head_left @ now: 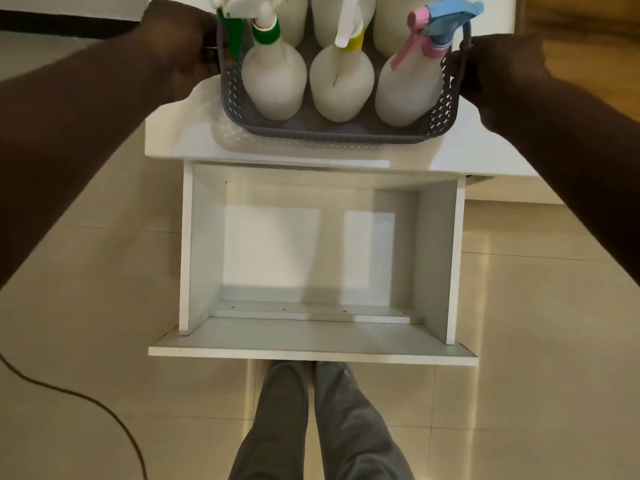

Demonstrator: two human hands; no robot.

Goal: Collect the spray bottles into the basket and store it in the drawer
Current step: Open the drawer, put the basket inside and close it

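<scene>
A grey perforated basket [332, 135] sits on the white cabinet top [180, 136], near its front edge. Several white spray bottles stand inside it: one with a green collar [273, 84], one with a yellow collar [341, 84], one with a pink and blue trigger [408, 88], and more behind, cut off by the frame's top. My left hand [180, 46] grips the basket's left handle. My right hand [498, 64] grips its right handle. Below, the white drawer [311, 336] is pulled fully out and holds nothing.
My legs [322, 420] in grey trousers stand right behind the drawer's front panel. A dark cable [104, 410] curves over the tiled floor at the lower left. A wooden surface [581, 46] shows at the upper right.
</scene>
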